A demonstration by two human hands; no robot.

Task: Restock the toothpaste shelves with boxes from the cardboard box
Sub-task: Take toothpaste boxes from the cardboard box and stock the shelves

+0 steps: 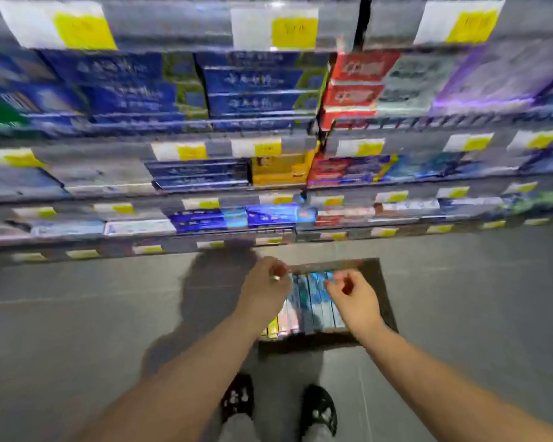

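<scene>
Carton: cardboard box (384, 298) on floor below shelves (173, 199), toothpaste boxes (313, 301) upright for easy picking.
Hands: left hand (264, 287), right hand (353, 298) above them, fingers curled, grasping nothing.

Bare forearms, no sleeves. Ring (275, 277) on left hand (265, 287). Right hand (353, 301) bare. Black shoes (237, 397) with white pattern; light grey trousers (237, 427).

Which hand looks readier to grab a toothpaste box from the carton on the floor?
Probably the right hand: it hovers directly over the toothpaste boxes in the cardboard box, fingers curled. The left hand sits at the carton's left edge.
</scene>
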